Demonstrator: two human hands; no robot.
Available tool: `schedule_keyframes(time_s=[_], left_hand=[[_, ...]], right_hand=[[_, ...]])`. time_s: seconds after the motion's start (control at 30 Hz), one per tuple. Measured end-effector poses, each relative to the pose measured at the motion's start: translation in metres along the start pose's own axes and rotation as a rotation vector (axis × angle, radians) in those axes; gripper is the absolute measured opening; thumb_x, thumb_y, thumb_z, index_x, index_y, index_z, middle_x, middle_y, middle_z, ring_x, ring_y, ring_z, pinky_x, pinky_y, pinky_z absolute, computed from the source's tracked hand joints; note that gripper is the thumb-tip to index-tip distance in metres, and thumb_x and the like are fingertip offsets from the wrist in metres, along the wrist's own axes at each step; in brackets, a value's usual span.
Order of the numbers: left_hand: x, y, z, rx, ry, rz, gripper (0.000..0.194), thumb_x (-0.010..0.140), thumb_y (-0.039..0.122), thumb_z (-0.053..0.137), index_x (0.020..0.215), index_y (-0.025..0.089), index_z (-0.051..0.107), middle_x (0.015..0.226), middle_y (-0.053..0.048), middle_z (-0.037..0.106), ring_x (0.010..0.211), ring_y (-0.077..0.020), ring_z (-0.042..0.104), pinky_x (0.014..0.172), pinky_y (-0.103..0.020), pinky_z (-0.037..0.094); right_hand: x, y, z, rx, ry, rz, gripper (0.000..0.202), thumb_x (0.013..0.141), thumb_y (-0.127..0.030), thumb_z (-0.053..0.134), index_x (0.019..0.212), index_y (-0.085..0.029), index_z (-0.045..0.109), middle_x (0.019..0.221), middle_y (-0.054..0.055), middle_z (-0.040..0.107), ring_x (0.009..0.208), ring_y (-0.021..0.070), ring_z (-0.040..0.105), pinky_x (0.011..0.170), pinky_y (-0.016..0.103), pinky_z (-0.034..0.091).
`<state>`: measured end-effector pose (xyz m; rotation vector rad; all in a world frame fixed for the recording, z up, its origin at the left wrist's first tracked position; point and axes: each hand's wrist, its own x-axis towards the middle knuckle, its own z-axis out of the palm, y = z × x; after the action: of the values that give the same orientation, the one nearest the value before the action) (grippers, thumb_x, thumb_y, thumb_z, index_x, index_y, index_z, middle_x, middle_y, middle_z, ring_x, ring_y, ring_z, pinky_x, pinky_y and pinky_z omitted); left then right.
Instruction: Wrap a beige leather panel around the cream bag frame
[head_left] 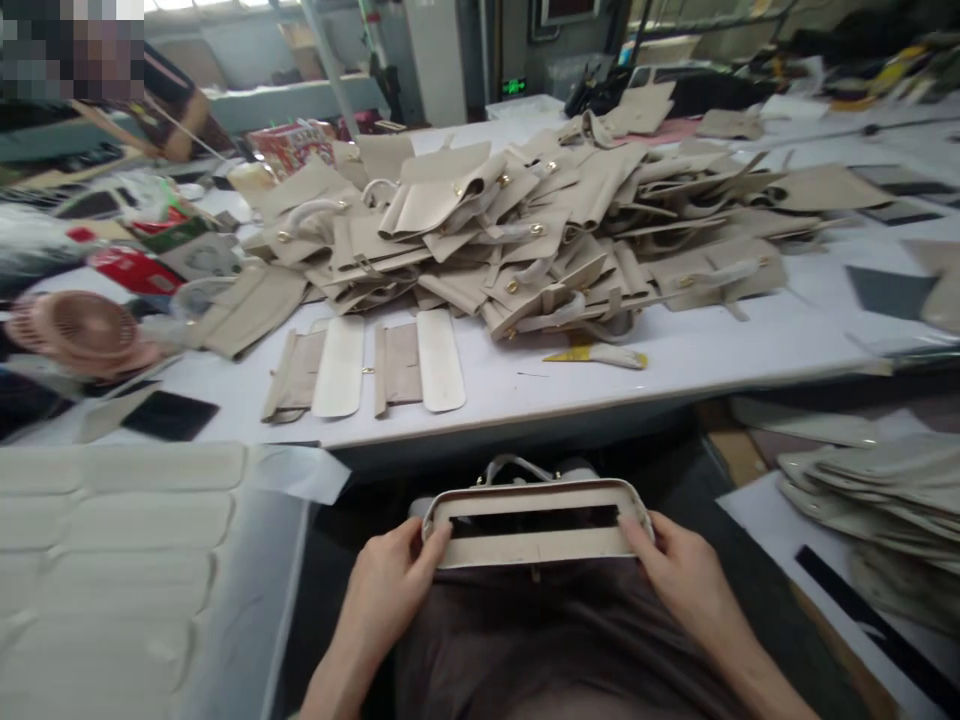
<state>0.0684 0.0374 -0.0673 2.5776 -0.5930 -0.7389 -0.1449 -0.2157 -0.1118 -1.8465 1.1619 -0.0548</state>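
I hold a beige handbag (536,545) over my lap, its open top facing me and its handle (517,465) on the far side. My left hand (394,580) grips the bag's left end, thumb on the rim. My right hand (679,570) grips the right end the same way. Beyond the bag, on the white table (712,350), lies a big heap of beige bag panels (525,240) with gold studs. Two flat panels with pale oval bases (367,370) lie apart at the table's front edge.
A small yellow-and-white brush (600,355) lies near the table's front edge. A pink fan (82,335) and red packets sit at the left. Pale oval pieces (112,540) fill a surface at lower left. Stacked grey sheets (885,500) lie at the right. Another person is at the far left.
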Motion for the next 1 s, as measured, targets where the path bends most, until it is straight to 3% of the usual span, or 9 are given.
schedule_keyframes(time_s=[0.17, 0.3, 0.53, 0.73, 1.0], left_hand=[[0.005, -0.001, 0.008, 0.148, -0.057, -0.047, 0.049, 0.092, 0.056, 0.025, 0.066, 0.024, 0.052, 0.072, -0.010, 0.067, 0.078, -0.0279, 0.065, 0.070, -0.034, 0.034], [0.002, -0.001, 0.013, 0.186, -0.043, -0.031, 0.047, 0.090, 0.053, 0.021, 0.068, 0.025, 0.052, 0.077, -0.012, 0.069, 0.085, -0.0311, 0.066, 0.073, -0.036, 0.035], [-0.004, 0.005, 0.018, 0.131, 0.055, -0.034, 0.044, 0.090, 0.050, 0.029, 0.061, 0.025, 0.052, 0.071, -0.009, 0.068, 0.075, -0.0254, 0.065, 0.066, -0.033, 0.035], [-0.002, 0.007, 0.017, 0.182, 0.132, 0.037, 0.045, 0.090, 0.046, 0.030, 0.059, 0.024, 0.053, 0.069, -0.010, 0.069, 0.071, -0.0257, 0.064, 0.064, -0.033, 0.034], [-0.018, 0.016, 0.042, 0.112, 0.054, 0.003, 0.045, 0.086, 0.051, 0.026, 0.063, 0.024, 0.053, 0.072, -0.009, 0.068, 0.073, -0.0243, 0.064, 0.069, -0.033, 0.036]], right_hand=[[-0.005, -0.005, 0.002, 0.069, 0.060, -0.109, 0.046, 0.093, -0.059, 0.041, 0.070, -0.021, 0.053, 0.066, 0.002, 0.059, 0.064, 0.0170, 0.051, 0.061, 0.029, 0.033], [-0.005, -0.010, -0.001, 0.027, 0.074, -0.129, 0.044, 0.094, -0.054, 0.037, 0.067, -0.021, 0.048, 0.066, 0.003, 0.057, 0.065, 0.0173, 0.050, 0.062, 0.030, 0.030], [-0.001, -0.006, 0.000, -0.026, 0.079, -0.136, 0.040, 0.091, -0.050, 0.032, 0.065, -0.021, 0.044, 0.062, 0.003, 0.050, 0.064, 0.0179, 0.047, 0.062, 0.031, 0.027], [-0.001, -0.008, 0.000, -0.069, 0.097, -0.149, 0.038, 0.091, -0.045, 0.031, 0.065, -0.021, 0.043, 0.064, 0.005, 0.055, 0.063, 0.0179, 0.049, 0.062, 0.032, 0.027], [0.026, -0.011, -0.017, -0.116, 0.149, -0.186, 0.033, 0.093, -0.034, 0.036, 0.064, -0.021, 0.041, 0.063, 0.004, 0.053, 0.063, 0.0166, 0.048, 0.065, 0.032, 0.026]])
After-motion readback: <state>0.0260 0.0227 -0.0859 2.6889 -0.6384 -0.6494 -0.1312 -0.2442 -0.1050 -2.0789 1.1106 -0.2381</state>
